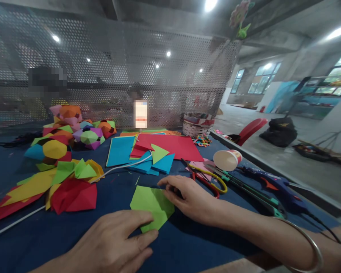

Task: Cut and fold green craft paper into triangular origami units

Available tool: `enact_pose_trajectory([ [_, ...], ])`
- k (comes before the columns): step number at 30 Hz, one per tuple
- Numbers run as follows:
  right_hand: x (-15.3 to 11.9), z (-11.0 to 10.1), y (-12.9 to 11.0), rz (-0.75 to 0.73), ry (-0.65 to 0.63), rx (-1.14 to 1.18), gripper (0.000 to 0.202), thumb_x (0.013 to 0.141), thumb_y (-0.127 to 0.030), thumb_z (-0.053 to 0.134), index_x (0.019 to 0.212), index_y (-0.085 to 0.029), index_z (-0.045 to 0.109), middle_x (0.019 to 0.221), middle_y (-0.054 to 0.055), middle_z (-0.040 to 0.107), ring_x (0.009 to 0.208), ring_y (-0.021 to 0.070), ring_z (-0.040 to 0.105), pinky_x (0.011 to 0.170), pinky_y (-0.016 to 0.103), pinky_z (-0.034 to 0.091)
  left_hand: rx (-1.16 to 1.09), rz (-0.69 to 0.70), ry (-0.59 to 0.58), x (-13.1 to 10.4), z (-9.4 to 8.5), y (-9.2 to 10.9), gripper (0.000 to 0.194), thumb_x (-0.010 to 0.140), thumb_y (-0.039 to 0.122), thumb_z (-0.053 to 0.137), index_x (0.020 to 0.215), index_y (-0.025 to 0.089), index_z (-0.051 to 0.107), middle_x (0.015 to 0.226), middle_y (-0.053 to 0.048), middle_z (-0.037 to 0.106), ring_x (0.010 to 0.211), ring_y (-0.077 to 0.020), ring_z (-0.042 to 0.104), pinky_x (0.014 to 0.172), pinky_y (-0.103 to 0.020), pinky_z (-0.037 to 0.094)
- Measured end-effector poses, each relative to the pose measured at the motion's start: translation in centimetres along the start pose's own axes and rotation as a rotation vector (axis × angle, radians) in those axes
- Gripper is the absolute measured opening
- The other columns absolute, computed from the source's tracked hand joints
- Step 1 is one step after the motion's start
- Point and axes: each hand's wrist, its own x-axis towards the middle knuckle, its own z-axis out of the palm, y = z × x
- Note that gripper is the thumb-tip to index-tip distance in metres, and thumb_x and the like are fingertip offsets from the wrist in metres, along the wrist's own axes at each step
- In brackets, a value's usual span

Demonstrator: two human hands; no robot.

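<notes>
A folded piece of light green paper lies on the dark blue tabletop in front of me, with crease lines across it. My left hand is at its lower left, fingers stretched out and tips at the paper's near edge. At the upper right edge is my right hand, its fingers bent and apart, with the fingertips over the paper. Neither hand visibly grips it. Just beyond the paper, blue sheets and red sheets lie in a pile.
Folded colored paper pieces and paper balls sit at left, crossed by a white cord. At right are scissors, a tipped paper cup and a blue glue gun. Behind stand a woven basket and mesh screen.
</notes>
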Motion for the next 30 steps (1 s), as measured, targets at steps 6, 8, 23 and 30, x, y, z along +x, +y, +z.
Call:
enact_pose_trajectory([
  [6,-0.1,-0.1,0.2,-0.064,0.048,-0.05,0.027,0.101,-0.014,0.049,0.12,-0.015,0.068,0.116,0.013,0.072,0.11,0.0245,0.065,0.101,0.045,0.05,-0.083,0.006,0.143,-0.4,1.1,-0.2,0.03,0.104,0.02,0.045,0.107,0.022,0.075,0.105,-0.005,0.08,0.094,-0.0169,0.078,0.085,-0.023,0.062],
  [8,-0.1,-0.1,0.3,-0.087,0.048,0.031,0.028,0.102,-0.013,0.046,0.119,-0.015,0.068,0.115,0.013,0.072,0.106,0.0219,0.067,0.097,0.041,0.052,-0.097,0.004,0.182,-0.6,1.4,-0.3,0.031,0.105,0.021,0.044,0.106,0.021,0.075,0.102,-0.005,0.08,0.091,-0.0162,0.078,0.084,-0.024,0.062],
  [23,0.4,-1.2,0.0,0.213,-0.018,0.528,0.034,0.086,-0.008,0.053,0.117,-0.016,0.063,0.11,0.006,0.065,0.081,0.0131,0.06,0.071,0.025,0.05,-0.173,-0.051,0.022,-0.5,0.2,-1.1,0.025,0.101,0.01,0.048,0.112,0.021,0.067,0.108,-0.003,0.078,0.094,-0.0146,0.077,0.079,-0.02,0.058],
  [30,0.1,-1.2,0.0,0.138,-0.101,0.391,0.027,0.09,-0.014,0.055,0.114,-0.015,0.066,0.101,0.005,0.068,0.07,0.012,0.055,0.064,0.025,0.045,-0.137,-0.056,-0.031,-0.9,0.1,-1.2,0.026,0.1,0.013,0.049,0.118,0.022,0.066,0.112,-0.004,0.078,0.101,-0.0155,0.076,0.083,-0.021,0.058],
])
